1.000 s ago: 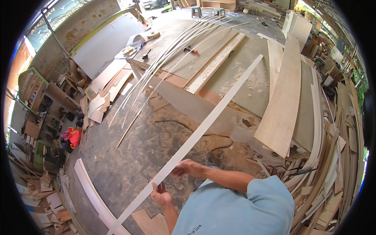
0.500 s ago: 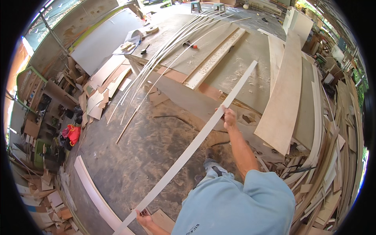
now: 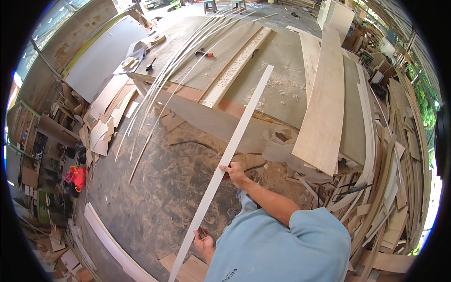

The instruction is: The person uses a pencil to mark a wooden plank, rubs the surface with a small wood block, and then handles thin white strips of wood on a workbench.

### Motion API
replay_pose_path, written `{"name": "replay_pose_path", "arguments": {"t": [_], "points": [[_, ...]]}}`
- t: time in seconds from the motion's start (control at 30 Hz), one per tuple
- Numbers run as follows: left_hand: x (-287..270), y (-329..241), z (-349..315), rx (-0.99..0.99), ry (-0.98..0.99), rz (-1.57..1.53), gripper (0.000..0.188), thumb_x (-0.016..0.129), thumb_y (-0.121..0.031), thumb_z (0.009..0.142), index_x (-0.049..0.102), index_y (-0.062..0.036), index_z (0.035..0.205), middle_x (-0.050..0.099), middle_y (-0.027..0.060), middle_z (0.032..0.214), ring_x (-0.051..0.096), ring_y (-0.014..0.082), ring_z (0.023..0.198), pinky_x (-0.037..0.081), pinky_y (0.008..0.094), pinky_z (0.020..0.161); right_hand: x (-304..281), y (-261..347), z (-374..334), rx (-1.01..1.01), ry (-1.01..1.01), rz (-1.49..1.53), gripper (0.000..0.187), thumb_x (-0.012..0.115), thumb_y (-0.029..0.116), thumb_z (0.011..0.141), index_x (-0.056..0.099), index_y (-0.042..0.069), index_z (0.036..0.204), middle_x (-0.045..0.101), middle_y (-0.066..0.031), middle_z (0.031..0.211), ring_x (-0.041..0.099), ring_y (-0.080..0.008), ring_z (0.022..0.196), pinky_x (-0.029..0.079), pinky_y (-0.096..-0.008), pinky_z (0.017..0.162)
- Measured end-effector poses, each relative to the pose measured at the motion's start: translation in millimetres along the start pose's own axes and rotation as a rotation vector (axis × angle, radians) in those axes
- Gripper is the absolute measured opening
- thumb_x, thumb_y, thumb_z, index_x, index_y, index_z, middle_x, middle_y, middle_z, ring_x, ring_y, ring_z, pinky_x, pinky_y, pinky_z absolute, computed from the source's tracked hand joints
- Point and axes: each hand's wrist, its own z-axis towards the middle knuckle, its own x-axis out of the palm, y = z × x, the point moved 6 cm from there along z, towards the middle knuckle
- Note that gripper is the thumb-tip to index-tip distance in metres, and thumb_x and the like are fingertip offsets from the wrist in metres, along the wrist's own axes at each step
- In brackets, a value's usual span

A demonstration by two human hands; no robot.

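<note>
A long, narrow white strip (image 3: 246, 118) slants across the middle, its far end above the worktable and its near end running out at the lower edge. My right hand (image 3: 236, 175) grips the strip near its middle, fingers closed around the edge. Lower down, my left hand (image 3: 204, 244) is closed on the same strip. A small dark object (image 3: 202, 232) shows at the left fingers; its kind cannot be made out.
Ahead stands a large worktable (image 3: 282, 70) bearing thin pale rods (image 3: 174, 61), a perforated channel-like board (image 3: 237, 67), a red-ended tool (image 3: 204, 53) and a wide wooden panel (image 3: 324, 108). Offcuts (image 3: 105, 120) lie left; stacked boards (image 3: 404, 155) line the right. A long white board (image 3: 112, 246) rests on the floor.
Both hands have drawn closer together on the strip. The right hand came nearer and leftward; the left moved right. The strip now stands steeper, its far end shifted left.
</note>
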Motion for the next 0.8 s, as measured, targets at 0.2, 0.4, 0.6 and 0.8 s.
{"name": "replay_pose_path", "arguments": {"t": [0.2,0.4,0.6,0.8], "points": [[-62,1,64,0.004,0.033,0.100,0.017,0.058,-0.011,0.088,0.057,-0.0026,0.103,0.065,0.0089,0.090,0.061,0.0199,0.082,0.050,0.0349,0.074,-12,24,17,-0.044,-0.037,-0.031,0.019,0.062,0.015,0.086,0.060,-0.001,0.096,0.066,-0.0102,0.086,0.067,-0.0194,0.071,0.058,-0.0331,0.062],[-51,0,65,0.110,0.084,0.203,0.022,0.054,-0.015,0.091,0.056,0.0024,0.104,0.062,0.0103,0.091,0.058,0.0201,0.083,0.048,0.0342,0.078,-64,107,102,-0.280,-0.098,-0.005,0.019,0.059,0.014,0.088,0.060,-0.001,0.098,0.065,-0.0076,0.084,0.065,-0.0153,0.068,0.056,-0.0302,0.063],[-48,-13,95,0.273,0.198,0.413,0.028,0.052,-0.019,0.093,0.056,0.0067,0.105,0.061,0.0112,0.093,0.057,0.0189,0.083,0.047,0.0331,0.081,-105,198,176,-0.470,-0.293,0.038,0.018,0.055,0.009,0.088,0.058,-0.002,0.102,0.063,-0.0070,0.084,0.063,-0.0134,0.067,0.055,-0.0289,0.059],[-56,-3,138,0.211,-0.017,0.238,0.021,0.050,-0.015,0.093,0.056,0.0028,0.101,0.059,0.0110,0.085,0.056,0.0210,0.077,0.048,0.0349,0.074,-124,241,217,-0.464,-0.310,0.012,0.018,0.052,0.007,0.089,0.056,-0.004,0.102,0.062,-0.0061,0.076,0.061,-0.0129,0.057,0.054,-0.0265,0.050]]}}
